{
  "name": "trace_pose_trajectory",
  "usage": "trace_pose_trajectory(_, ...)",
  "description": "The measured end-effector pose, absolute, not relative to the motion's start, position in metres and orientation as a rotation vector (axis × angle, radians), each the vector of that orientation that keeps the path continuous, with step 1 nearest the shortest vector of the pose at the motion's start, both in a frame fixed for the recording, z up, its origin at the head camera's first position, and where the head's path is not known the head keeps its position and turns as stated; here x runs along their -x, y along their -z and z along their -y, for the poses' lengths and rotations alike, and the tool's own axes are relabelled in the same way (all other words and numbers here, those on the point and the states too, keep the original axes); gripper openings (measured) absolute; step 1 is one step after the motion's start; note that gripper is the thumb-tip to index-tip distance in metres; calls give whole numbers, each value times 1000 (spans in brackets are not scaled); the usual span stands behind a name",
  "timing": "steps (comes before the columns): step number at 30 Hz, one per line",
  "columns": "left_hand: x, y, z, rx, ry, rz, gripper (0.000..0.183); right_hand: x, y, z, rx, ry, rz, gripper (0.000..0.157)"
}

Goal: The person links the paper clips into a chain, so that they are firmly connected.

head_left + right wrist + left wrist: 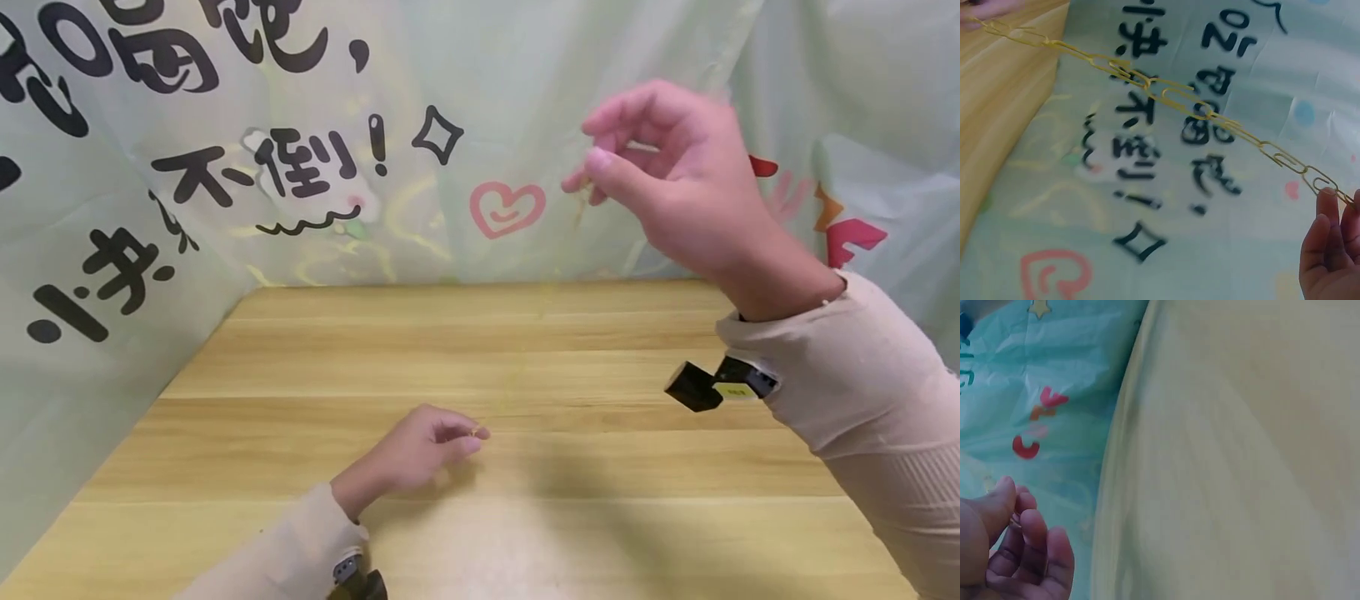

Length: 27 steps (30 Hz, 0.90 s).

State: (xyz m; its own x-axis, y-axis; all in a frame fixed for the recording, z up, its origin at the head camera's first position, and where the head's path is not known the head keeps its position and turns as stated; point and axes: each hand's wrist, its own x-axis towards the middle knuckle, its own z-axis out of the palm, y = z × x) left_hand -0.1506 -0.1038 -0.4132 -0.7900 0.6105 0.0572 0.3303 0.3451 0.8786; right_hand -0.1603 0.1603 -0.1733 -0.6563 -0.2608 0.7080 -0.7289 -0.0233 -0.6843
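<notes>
A chain of gold paper clips (pixel 1175 100), linked end to end, stretches between my two hands in the right wrist view. High on the right, my right hand (pixel 686 179) pinches its upper end between thumb and fingers. Low over the table, my left hand (pixel 420 446) pinches the other end; a bit of gold shows at its fingertips. In the head view the chain is faint and blurred against the wood. The left wrist view shows the left hand (pixel 1019 550) with thumb and forefinger together, the clip there barely visible.
The wooden table (pixel 300 358) spreads below both hands. A pale green printed cloth (pixel 480 83) with black characters and a pink heart hangs behind and along the left side. Small black cameras (pixel 693 386) are strapped at the wrists.
</notes>
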Motion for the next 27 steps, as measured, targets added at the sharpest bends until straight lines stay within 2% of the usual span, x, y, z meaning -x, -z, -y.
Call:
trace_pose_trajectory(6, 157, 407, 119, -706, -1506, -2480, 22, 161, 215, -190, -933, -1784, 1919, 15)
trace_pose_trajectory(12, 165, 389, 129, -622, -1526, -2581, 10, 167, 265, -202, -815, -1749, 2006, 19)
trace_pose_trajectory(17, 170, 378, 130, -671, -1477, -2635, 15, 171, 297, -196, -701, -1484, 2241, 8)
trace_pose_trajectory(19, 171, 374, 129, -705, -1479, -2635, 17, 173, 309, -192, -734, -1451, 2285, 4)
trace_pose_trajectory(27, 172, 368, 115, -734, -1598, -2549, 9, 179, 344, -170, -975, -1477, 2348, 9)
